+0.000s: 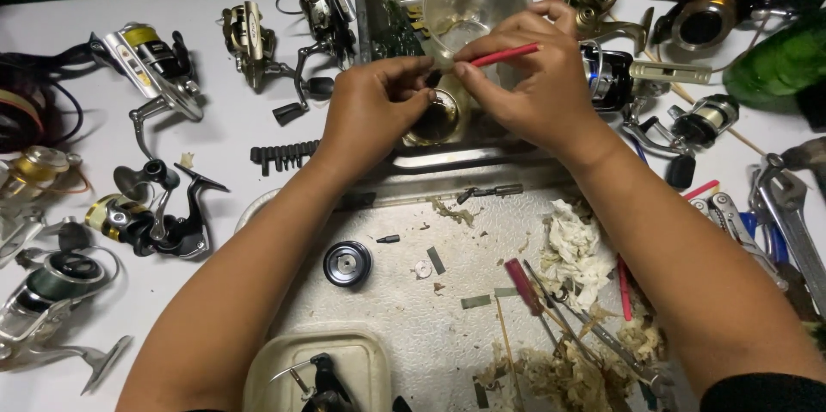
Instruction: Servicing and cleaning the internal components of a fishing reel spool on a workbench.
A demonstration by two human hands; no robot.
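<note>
white table strewn with fishing reels, metal tray, pliers

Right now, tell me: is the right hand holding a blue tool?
No, the right hand pinches a thin red tool in its fingers, over the round reel part the left hand holds.

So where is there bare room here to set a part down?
Bare white table lies between the row of bits and the reels at left. The metal tray has room around the black spool. Its right side, with tissue and tools, is crowded.
</note>
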